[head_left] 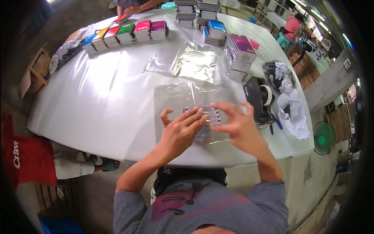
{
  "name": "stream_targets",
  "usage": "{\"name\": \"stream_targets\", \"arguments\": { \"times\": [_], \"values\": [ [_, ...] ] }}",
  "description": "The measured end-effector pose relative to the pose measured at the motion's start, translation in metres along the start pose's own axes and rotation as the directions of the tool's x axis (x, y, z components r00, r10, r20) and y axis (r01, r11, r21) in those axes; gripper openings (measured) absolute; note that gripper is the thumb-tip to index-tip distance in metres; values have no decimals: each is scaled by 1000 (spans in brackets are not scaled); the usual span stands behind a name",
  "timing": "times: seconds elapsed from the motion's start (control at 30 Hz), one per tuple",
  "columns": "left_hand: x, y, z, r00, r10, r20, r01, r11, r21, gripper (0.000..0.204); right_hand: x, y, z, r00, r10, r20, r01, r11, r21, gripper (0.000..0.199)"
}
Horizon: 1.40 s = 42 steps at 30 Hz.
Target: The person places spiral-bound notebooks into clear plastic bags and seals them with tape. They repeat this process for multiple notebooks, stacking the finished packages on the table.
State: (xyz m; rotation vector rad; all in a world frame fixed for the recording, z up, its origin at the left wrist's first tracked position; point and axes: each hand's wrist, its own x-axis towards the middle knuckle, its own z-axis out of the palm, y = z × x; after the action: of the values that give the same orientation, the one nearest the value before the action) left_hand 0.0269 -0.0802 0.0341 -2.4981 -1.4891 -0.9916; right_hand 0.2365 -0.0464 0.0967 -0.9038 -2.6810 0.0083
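Note:
A small stack of spiral notebooks (212, 116) lies on its side at the near middle of the table, its edges showing through clear plastic. My left hand (180, 130) rests on its left part with fingers stretched out flat and the thumb raised away. Around the right end curves my right hand (242, 126), index finger at the far edge and thumb at the near edge. Under and around the stack spreads a clear plastic sheet or bag (167, 97). My fingers hide part of the stack.
Beyond lie more clear plastic bags (194, 62). Notebook stacks (239, 52) stand at the right, with coloured rows (126, 33) far left. A black tape dispenser (255, 99) and crumpled white plastic bag (292, 117) sit right. Another person's arm (146, 6) shows across the white table (89, 117).

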Motion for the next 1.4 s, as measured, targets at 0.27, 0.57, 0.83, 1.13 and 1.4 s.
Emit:
{"name": "stream_targets", "arguments": {
  "times": [0.27,0.57,0.83,1.13,1.4],
  "values": [
    [-5,7,8,997,-3,-74,8,997,74,33,-124,128,4,468,855,-224,-793,519,319,25],
    [-3,6,7,997,-14,-74,17,999,47,31,-137,166,28,379,822,425,-585,-144,798,27],
    [-3,7,3,998,-26,-63,29,999,39,30,-170,148,44,496,823,277,51,-347,937,19],
    [-3,7,4,997,-35,-62,37,999,34,32,-188,129,66,585,808,68,224,-242,944,22],
    [-1,9,2,997,-28,-78,32,998,58,29,-222,135,83,397,913,96,-511,133,849,18]
  ]
}}
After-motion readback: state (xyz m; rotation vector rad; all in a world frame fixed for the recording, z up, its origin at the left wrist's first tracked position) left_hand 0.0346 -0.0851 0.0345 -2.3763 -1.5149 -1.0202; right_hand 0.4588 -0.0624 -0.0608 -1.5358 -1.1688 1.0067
